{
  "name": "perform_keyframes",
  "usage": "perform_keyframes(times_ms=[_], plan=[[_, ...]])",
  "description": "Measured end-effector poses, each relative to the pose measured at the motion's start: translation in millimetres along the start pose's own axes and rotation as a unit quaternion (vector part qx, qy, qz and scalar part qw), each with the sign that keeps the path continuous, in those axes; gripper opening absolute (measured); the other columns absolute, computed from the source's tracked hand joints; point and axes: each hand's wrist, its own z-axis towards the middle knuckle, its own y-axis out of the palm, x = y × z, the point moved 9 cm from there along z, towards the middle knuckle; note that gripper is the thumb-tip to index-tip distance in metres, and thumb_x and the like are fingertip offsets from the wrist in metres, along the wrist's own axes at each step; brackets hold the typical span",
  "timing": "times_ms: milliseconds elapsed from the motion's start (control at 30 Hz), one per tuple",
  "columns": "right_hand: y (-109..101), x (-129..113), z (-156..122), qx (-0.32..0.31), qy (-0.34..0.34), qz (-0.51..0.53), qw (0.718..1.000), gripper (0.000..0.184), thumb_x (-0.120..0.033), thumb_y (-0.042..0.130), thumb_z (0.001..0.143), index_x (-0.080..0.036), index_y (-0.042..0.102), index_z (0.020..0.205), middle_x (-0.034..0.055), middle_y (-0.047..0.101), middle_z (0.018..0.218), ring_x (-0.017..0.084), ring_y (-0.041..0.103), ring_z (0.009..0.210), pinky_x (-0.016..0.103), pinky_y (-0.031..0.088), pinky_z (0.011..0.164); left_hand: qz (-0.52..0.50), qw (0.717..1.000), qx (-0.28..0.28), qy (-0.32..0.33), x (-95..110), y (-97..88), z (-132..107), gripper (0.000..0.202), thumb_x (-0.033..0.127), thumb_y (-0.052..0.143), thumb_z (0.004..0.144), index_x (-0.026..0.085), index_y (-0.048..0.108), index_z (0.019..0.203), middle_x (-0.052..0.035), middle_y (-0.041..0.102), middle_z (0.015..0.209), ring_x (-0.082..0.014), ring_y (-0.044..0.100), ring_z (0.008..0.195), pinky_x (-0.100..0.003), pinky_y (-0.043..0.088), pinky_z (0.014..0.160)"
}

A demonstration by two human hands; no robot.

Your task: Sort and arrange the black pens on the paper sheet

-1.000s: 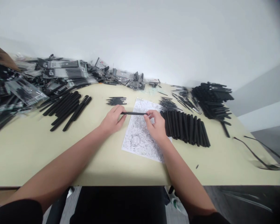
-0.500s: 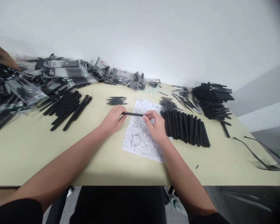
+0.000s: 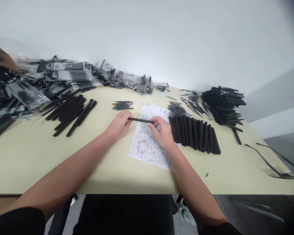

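Observation:
A slim black pen [image 3: 141,120] is held level between my two hands, over the upper part of a scribbled sheet of paper [image 3: 144,143]. My left hand [image 3: 120,124] is closed on its left end, the fingers partly covering it. At the pen's right end, the thumb and fingertips of my right hand [image 3: 163,130] pinch it. Close by the right hand lies a row of thick black pens [image 3: 196,133], side by side. Behind the left hand is a small bunch of thin black refills [image 3: 122,105].
Black pens [image 3: 71,112] lie loose at the left. Clear packets [image 3: 68,71] pile up along the wall. Thin black refills [image 3: 178,108] and a heap of black pens [image 3: 222,104] sit at the back right. Eyeglasses [image 3: 281,163] rest near the right edge.
The thumb and fingers of my right hand have shifted slightly left along the pen, and its right end now shows at the fingertips. My left hand stays nearly still.

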Motion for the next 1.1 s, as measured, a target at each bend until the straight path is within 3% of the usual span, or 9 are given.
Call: perform_keyframes(times_ms=[167,267,333,433,600,767,900,1100], plan=[[8.2,2.0,-0.2,-0.042,0.01,-0.053,0.998,0.039,-0.042,0.04,0.097,-0.022,0.059,0.069,-0.0005,0.059,0.059,0.016,0.057,0.06,0.029,0.041,0.07,-0.003,1.0,-0.006,0.005,1.9,2.1,0.3,0.009,0.012,0.047,0.092,0.019,0.05,0.087,-0.0059,0.059,0.088,-0.0182,0.057,0.083,-0.031,0.048,0.076],[5.0,2.4,-0.9,-0.021,0.011,-0.026,0.999,0.026,-0.045,0.054,0.09,-0.021,0.063,0.091,0.0003,0.066,0.076,0.015,0.059,0.063,0.029,0.042,0.072,-0.002,1.0,-0.004,0.007,2.1,1.5,0.6,0.009,0.011,0.047,0.091,0.019,0.049,0.087,-0.006,0.059,0.088,-0.0181,0.056,0.083,-0.031,0.048,0.076],[2.6,0.4,-1.0,-0.007,0.0,-0.012,1.0,0.028,-0.044,0.062,0.086,-0.021,0.062,0.103,0.0015,0.069,0.087,0.015,0.061,0.067,0.03,0.043,0.077,-0.003,1.0,0.0,0.005,1.3,0.6,0.7,0.009,0.011,0.047,0.091,0.019,0.049,0.087,-0.006,0.058,0.088,-0.018,0.056,0.083,-0.031,0.048,0.076],[1.3,-3.3,-0.5,-0.003,-0.015,-0.027,1.0,0.021,-0.041,0.057,0.09,-0.021,0.064,0.093,0.0019,0.069,0.083,0.016,0.061,0.071,0.032,0.042,0.081,-0.005,1.0,0.001,0.003,0.7,0.1,0.8,0.009,0.012,0.047,0.092,0.019,0.049,0.088,-0.0058,0.059,0.088,-0.0179,0.057,0.083,-0.031,0.048,0.076],[6.9,-3.1,-0.3,-0.04,-0.013,-0.058,0.997,0.038,-0.043,0.044,0.097,-0.021,0.059,0.07,0.0005,0.063,0.065,0.016,0.059,0.065,0.031,0.039,0.076,-0.007,1.0,-0.004,0.007,2.1,0.9,0.6,0.01,0.012,0.046,0.092,0.02,0.049,0.087,-0.0058,0.059,0.088,-0.0178,0.058,0.083,-0.031,0.048,0.075],[0.6,-3.5,-1.4,-0.001,-0.017,-0.033,0.999,0.027,-0.048,0.06,0.088,-0.021,0.062,0.094,0.0013,0.069,0.085,0.015,0.06,0.068,0.033,0.04,0.083,-0.008,1.0,-0.002,0.005,1.5,1.0,0.6,0.01,0.012,0.047,0.092,0.02,0.05,0.088,-0.006,0.06,0.088,-0.018,0.058,0.084,-0.031,0.048,0.075],[2.8,-4.8,-1.4,-0.007,-0.022,-0.051,0.998,0.027,-0.044,0.054,0.093,-0.021,0.061,0.081,-0.0004,0.068,0.076,0.016,0.061,0.069,0.035,0.034,0.089,-0.005,1.0,-0.002,0.009,2.1,1.5,1.1,0.01,0.012,0.046,0.093,0.019,0.051,0.087,-0.0065,0.06,0.088,-0.0184,0.058,0.084,-0.032,0.048,0.075],[7.8,-1.8,-0.6,-0.034,-0.009,-0.077,0.996,0.038,-0.044,0.044,0.097,-0.021,0.058,0.071,-0.0013,0.064,0.065,0.014,0.057,0.063,0.033,0.033,0.085,0.005,0.999,-0.009,0.034,6.1,2.3,1.1,0.011,0.012,0.045,0.093,0.019,0.051,0.087,-0.0069,0.06,0.087,-0.0185,0.058,0.082,-0.032,0.049,0.075]])
